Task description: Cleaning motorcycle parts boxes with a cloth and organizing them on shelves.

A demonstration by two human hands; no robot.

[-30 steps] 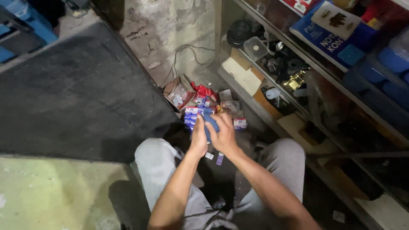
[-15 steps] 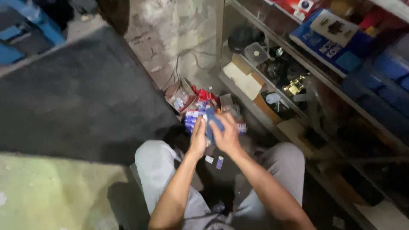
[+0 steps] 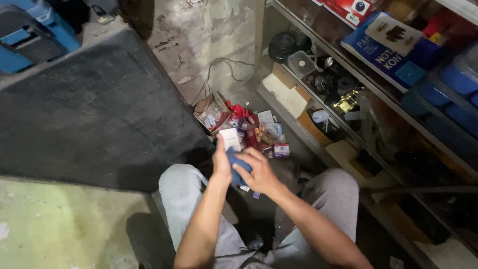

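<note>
Both hands meet above the knees: the left hand pinches a small white box, the right hand is closed around a blue packet. Just beyond lies a pile of small boxes on the floor

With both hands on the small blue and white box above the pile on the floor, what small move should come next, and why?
Probably lower the small blue and white cardboard box onto the pile of small red and blue packets just beyond. The left hand and right hand both grip it above the knees, and similar packets already lie there.
</note>
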